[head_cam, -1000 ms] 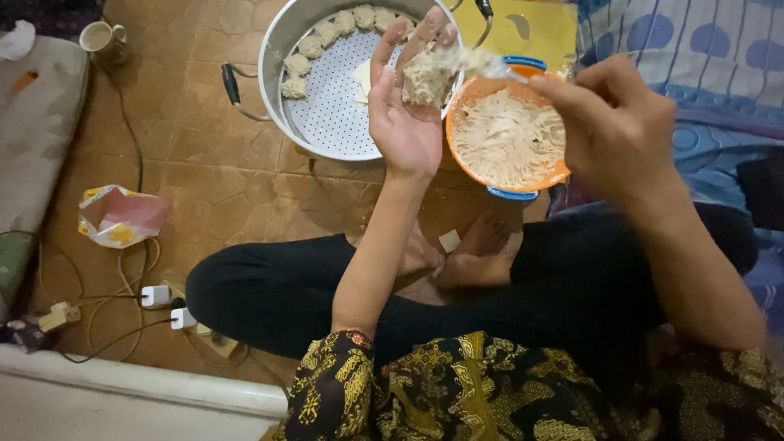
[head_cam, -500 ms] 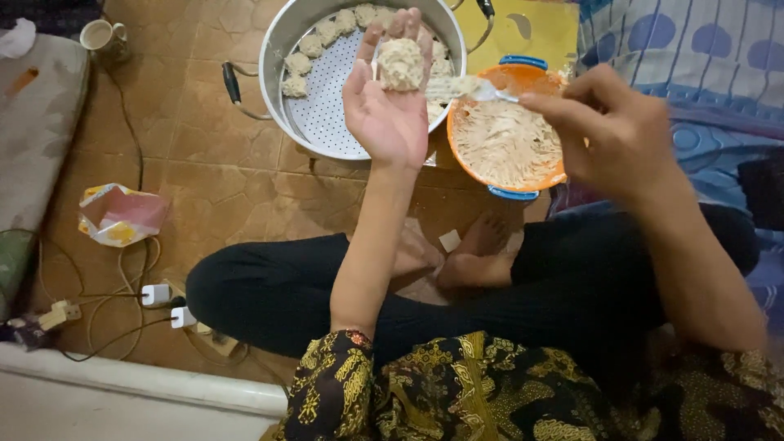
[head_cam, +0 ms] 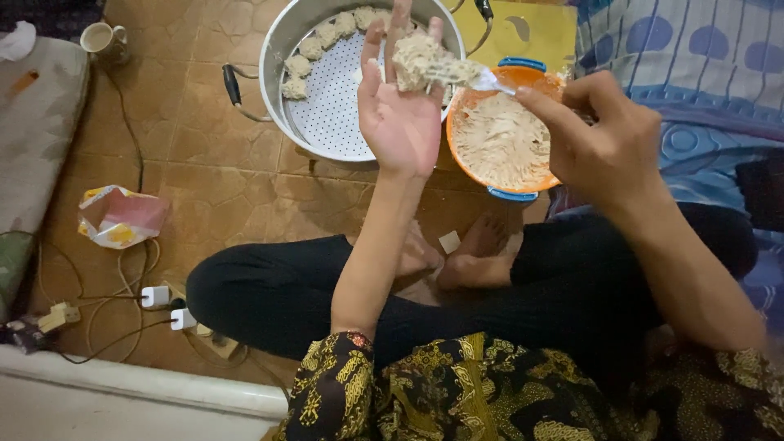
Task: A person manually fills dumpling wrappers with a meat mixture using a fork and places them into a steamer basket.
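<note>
My left hand (head_cam: 398, 110) is raised palm up over the steamer, with a filled dumpling wrapper (head_cam: 418, 59) resting on its fingers. My right hand (head_cam: 608, 143) grips a small pale spoon (head_cam: 482, 79) whose tip presses into the filling on the wrapper. Just below the spoon sits an orange bowl (head_cam: 542, 80) of minced pale filling. A metal steamer pot (head_cam: 282, 45) with a perforated white tray holds several shaped dumplings (head_cam: 314, 51) along its far rim.
I sit cross-legged on a tiled floor. A crumpled snack bag (head_cam: 118, 216), chargers and cables (head_cam: 155, 296) lie to the left. A cup (head_cam: 102, 38) and cushion (head_cam: 37, 139) are at far left, a yellow board (head_cam: 531, 33) and patterned bedding (head_cam: 694, 65) to the right.
My left hand has tilted and lifted slightly with the wrapper. My right hand brought the spoon from the bowl onto the wrapper.
</note>
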